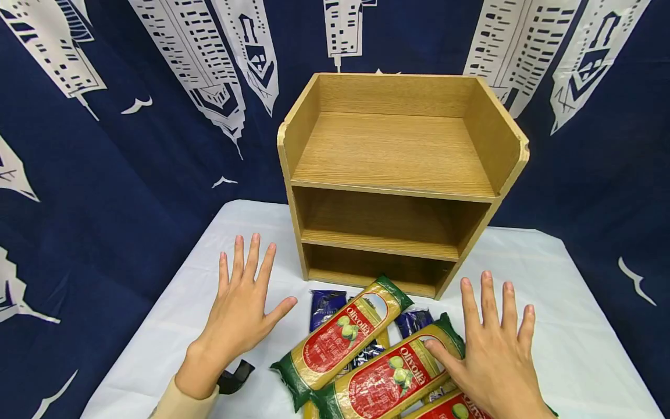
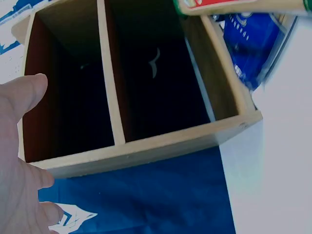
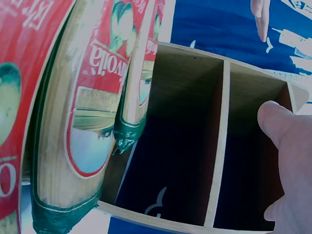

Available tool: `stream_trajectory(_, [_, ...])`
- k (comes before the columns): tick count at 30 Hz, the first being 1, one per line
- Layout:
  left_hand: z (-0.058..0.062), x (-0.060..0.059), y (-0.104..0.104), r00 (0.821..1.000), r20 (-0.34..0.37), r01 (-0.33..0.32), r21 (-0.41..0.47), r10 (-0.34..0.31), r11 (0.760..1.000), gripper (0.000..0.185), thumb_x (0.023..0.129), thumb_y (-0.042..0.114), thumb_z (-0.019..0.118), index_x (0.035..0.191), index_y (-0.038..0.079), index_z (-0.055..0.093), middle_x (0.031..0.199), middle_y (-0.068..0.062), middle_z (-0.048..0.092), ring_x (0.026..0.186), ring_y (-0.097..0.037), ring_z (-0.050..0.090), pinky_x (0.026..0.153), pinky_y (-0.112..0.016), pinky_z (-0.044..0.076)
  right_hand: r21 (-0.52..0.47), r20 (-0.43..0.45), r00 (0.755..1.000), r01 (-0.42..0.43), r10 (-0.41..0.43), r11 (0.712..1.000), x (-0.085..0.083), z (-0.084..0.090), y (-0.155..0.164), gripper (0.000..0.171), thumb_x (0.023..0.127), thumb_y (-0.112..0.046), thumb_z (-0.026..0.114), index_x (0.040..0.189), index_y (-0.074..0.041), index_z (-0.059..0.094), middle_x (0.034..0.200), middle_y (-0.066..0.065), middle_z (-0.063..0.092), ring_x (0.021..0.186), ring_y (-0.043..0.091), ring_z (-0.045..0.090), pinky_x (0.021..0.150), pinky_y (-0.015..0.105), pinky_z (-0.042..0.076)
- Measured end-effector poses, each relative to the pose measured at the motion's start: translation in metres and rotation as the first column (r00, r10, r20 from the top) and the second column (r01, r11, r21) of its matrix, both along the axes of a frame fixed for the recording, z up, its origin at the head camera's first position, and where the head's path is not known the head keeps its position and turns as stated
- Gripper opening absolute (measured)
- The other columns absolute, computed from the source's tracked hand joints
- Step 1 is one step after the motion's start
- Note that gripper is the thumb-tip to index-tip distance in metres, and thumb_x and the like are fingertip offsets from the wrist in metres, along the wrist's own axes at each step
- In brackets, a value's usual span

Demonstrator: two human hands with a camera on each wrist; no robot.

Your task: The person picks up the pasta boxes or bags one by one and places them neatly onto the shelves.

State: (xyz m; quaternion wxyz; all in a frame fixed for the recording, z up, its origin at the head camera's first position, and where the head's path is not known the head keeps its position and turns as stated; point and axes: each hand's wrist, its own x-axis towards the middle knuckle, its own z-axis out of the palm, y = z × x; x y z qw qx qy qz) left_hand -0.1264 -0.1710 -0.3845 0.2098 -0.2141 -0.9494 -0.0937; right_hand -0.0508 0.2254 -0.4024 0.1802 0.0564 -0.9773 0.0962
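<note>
A wooden shelf unit with three open levels stands at the back of the white table. In front of it lie several long pasta packets with red "Olivolla" labels and some dark blue packets. My left hand hovers flat with spread fingers to the left of the packets, holding nothing. Over the right end of the packets my right hand is spread flat too, its thumb near a packet's label. The wrist views look into the shelf unit, each with part of a hand at the edge.
A dark blue curtain printed with white buildings hangs behind and beside the table. The white tablecloth reaches out on both sides of the shelf unit. A black strap shows at my left wrist.
</note>
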Motion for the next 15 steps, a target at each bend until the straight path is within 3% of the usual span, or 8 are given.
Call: stream_trajectory(15, [0.022, -0.018, -0.019, 0.997, -0.072, -0.011, 0.093, 0.018, 0.996, 0.097, 0.095, 0.062, 0.054, 0.163, 0.004, 0.015, 0.168, -0.023, 0.003, 0.153, -0.039, -0.013, 0.117, -0.065, -0.006, -0.052, 0.013, 1.000, 0.019, -0.018, 0.998, 0.009, 0.003, 0.004, 0.119, 0.079, -0.063, 0.075, 0.163, -0.006, 0.013, 0.168, 0.023, -0.003, 0.151, 0.048, -0.012, 0.112, 0.070, -0.015])
